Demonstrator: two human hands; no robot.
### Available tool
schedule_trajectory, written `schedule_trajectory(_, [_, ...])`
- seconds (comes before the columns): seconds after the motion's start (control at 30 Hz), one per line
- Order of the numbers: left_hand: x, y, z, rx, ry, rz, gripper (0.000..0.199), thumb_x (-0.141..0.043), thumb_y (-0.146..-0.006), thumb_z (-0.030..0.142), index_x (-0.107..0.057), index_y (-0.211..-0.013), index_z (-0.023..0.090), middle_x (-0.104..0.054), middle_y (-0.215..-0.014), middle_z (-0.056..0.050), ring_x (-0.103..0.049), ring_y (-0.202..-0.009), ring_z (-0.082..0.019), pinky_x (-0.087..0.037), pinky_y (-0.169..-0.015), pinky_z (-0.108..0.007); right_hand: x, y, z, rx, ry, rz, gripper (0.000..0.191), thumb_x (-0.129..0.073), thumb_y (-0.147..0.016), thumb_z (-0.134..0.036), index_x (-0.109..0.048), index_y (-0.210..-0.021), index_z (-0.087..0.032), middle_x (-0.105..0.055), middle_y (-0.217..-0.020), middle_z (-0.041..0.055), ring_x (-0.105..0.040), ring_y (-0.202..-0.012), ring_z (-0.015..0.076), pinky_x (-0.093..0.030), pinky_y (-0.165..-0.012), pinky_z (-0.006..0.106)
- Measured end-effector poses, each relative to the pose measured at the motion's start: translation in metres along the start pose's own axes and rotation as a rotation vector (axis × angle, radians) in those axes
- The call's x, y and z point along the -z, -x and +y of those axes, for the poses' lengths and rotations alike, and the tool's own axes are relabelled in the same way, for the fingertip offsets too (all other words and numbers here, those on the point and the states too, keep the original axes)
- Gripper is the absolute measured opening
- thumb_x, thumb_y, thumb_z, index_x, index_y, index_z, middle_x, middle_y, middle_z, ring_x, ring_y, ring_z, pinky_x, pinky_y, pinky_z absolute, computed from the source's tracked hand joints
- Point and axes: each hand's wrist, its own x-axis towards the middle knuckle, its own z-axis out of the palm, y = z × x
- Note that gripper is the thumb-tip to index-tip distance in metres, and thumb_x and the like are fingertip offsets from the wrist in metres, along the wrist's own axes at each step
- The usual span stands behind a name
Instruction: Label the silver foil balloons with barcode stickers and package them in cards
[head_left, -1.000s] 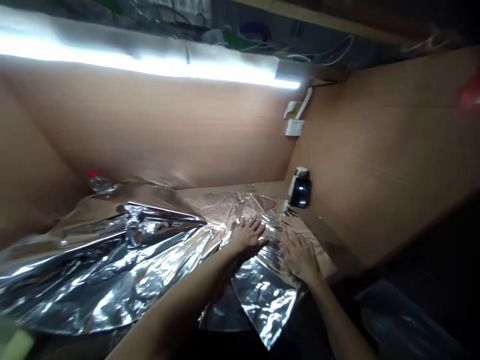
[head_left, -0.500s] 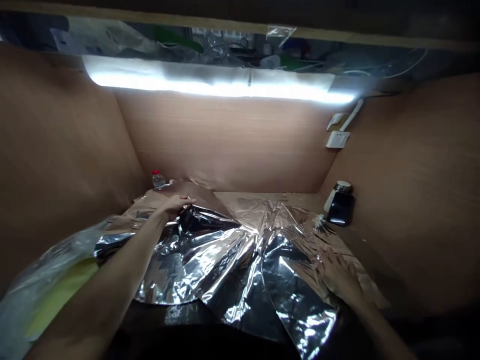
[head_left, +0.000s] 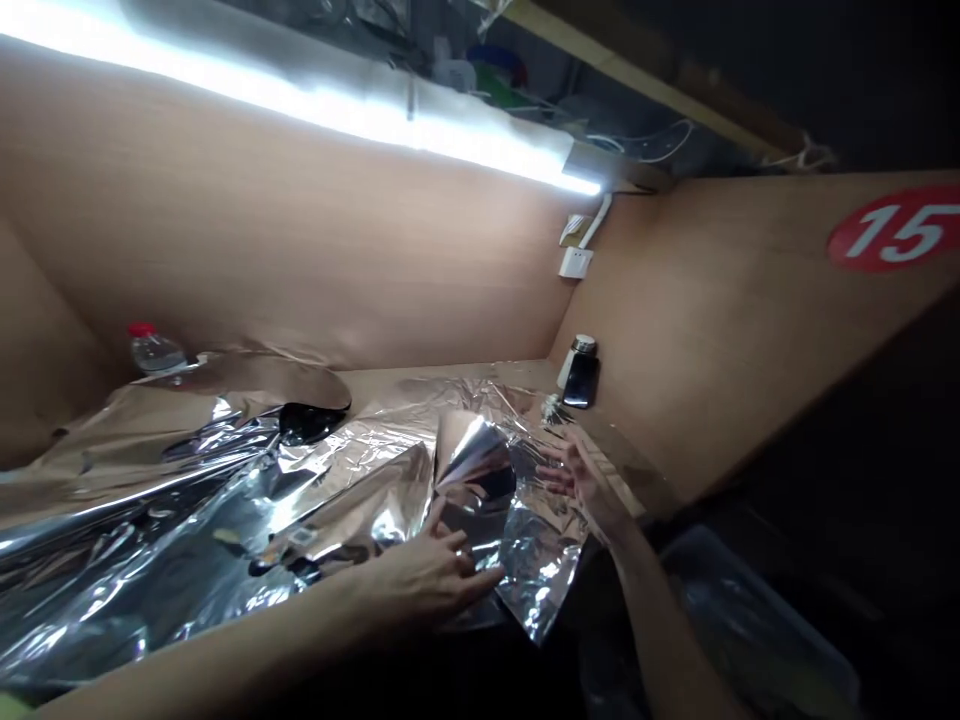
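Shiny silver film (head_left: 217, 510) lies crumpled over the work surface. My left hand (head_left: 442, 570) is over the film at the lower middle, its fingers spread, beside a raised, curled part of the film (head_left: 476, 460). My right hand (head_left: 581, 480) hovers at or on the film's right side, palm turned inward and fingers apart, with nothing visible in it. Whether its fingertips touch the film is unclear.
A red-capped clear bottle (head_left: 157, 352) stands at the back left. At the back right are a black phone-like object (head_left: 581, 381) and a metal-lidded container (head_left: 583, 345). A transparent plastic bin (head_left: 757, 610) sits at the lower right, beyond the wooden side wall.
The view has turned to the right. My left hand has moved from the film's far left edge to the part near my right hand. My right hand has lifted and turned, and the film has shifted.
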Motion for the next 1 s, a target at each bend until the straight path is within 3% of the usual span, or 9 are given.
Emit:
schedule_trajectory(0.13, [-0.03, 0.001, 0.008, -0.097, 0.028, 0.026, 0.048, -0.05, -0.102, 0.021, -0.044, -0.149, 0.025, -0.076, -0.092, -0.002, -0.065, -0.101, -0.022, -0.027, -0.121, -0.048, -0.03, 0.012, 0.014, -0.057, 0.13, 0.01, 0.107, -0.08, -0.075, -0.06, -0.024, -0.158, -0.024, -0.057, -0.139, 0.0192, -0.071, -0.095, 0.0281, -0.06, -0.073, 0.038])
schedule_trajectory(0.27, [-0.02, 0.006, 0.017, -0.088, 0.165, 0.066, 0.043, -0.049, -0.103, 0.024, -0.049, -0.146, 0.03, -0.076, -0.11, -0.002, -0.06, -0.123, -0.02, -0.02, -0.125, -0.044, -0.056, -0.003, 0.028, -0.093, 0.089, -0.03, 0.075, -0.074, -0.081, -0.06, -0.051, -0.138, -0.018, -0.071, -0.109, 0.0115, -0.069, -0.078, 0.0201, -0.055, -0.061, 0.028])
schedule_trajectory(0.4, [-0.006, 0.018, 0.007, 0.046, 0.284, 0.019, 0.052, -0.059, -0.098, 0.035, -0.046, -0.148, 0.031, -0.071, -0.128, -0.004, -0.056, -0.132, -0.022, -0.024, -0.125, -0.046, -0.068, -0.02, 0.024, -0.081, 0.107, -0.161, 0.049, -0.065, -0.086, -0.063, -0.065, -0.095, -0.014, -0.067, -0.075, 0.0041, -0.064, -0.06, 0.0171, -0.049, -0.05, 0.025])
schedule_trajectory(0.53, [-0.014, 0.051, -0.036, 0.474, 0.172, 0.05, 0.05, -0.046, -0.103, 0.038, -0.044, -0.153, 0.029, -0.048, -0.156, -0.006, -0.038, -0.147, -0.029, -0.028, -0.122, -0.055, -0.064, -0.022, 0.023, -0.01, 0.239, 0.007, 0.044, -0.061, -0.088, -0.061, -0.061, -0.1, -0.018, -0.066, -0.099, 0.0101, -0.067, -0.092, 0.0271, -0.054, -0.077, 0.04])
schedule_trajectory(0.67, [-0.041, 0.081, -0.07, 0.73, 0.005, -0.06, 0.058, -0.043, -0.101, 0.05, -0.038, -0.156, 0.033, -0.028, -0.166, -0.005, -0.016, -0.153, -0.043, -0.014, -0.117, -0.074, -0.065, -0.011, 0.035, 0.118, 0.905, 0.079, 0.037, -0.072, -0.085, -0.052, -0.063, -0.098, -0.018, -0.063, -0.108, 0.0136, -0.058, -0.108, 0.0336, -0.042, -0.096, 0.049])
schedule_trajectory(0.73, [-0.052, 0.088, -0.075, 0.832, -0.008, -0.089, 0.059, -0.037, -0.101, 0.054, -0.033, -0.157, 0.034, -0.023, -0.167, -0.003, -0.014, -0.154, -0.042, -0.012, -0.117, -0.073, -0.067, -0.008, 0.039, 0.143, 1.085, 0.046, 0.024, -0.065, -0.093, -0.044, -0.063, -0.095, -0.019, -0.064, -0.104, 0.011, -0.058, -0.103, 0.03, -0.042, -0.093, 0.045])
schedule_trajectory(0.83, [-0.06, 0.091, -0.075, 0.927, -0.022, -0.098, 0.061, -0.032, -0.102, 0.055, -0.027, -0.159, 0.032, -0.018, -0.168, -0.001, -0.011, -0.155, -0.039, -0.012, -0.119, -0.068, -0.063, -0.01, 0.034, 0.161, 1.112, 0.044, 0.018, -0.052, -0.102, -0.034, -0.063, -0.095, -0.021, -0.064, -0.104, 0.0082, -0.058, -0.101, 0.0263, -0.041, -0.092, 0.042])
schedule_trajectory(0.93, [-0.065, 0.091, -0.074, 0.984, -0.045, -0.086, 0.062, -0.029, -0.102, 0.054, -0.028, -0.159, 0.029, -0.016, -0.169, 0.0, -0.009, -0.155, -0.038, -0.012, -0.119, -0.065, -0.055, -0.014, 0.019, 0.174, 1.143, 0.115, 0.023, -0.047, -0.104, -0.032, -0.061, -0.117, -0.02, -0.062, -0.12, 0.0134, -0.055, -0.112, 0.0295, -0.038, -0.098, 0.045])
schedule_trajectory(1.0, [-0.069, 0.092, -0.075, 1.023, -0.059, -0.073, 0.063, -0.028, -0.102, 0.053, -0.032, -0.159, 0.027, -0.018, -0.169, -0.002, -0.012, -0.154, -0.04, -0.014, -0.118, -0.065, -0.052, -0.012, 0.015, 0.23, 1.173, 0.151, 0.041, -0.046, -0.104, -0.037, -0.05, -0.14, -0.018, -0.053, -0.14, 0.0182, -0.048, -0.126, 0.0332, -0.035, -0.104, 0.05])
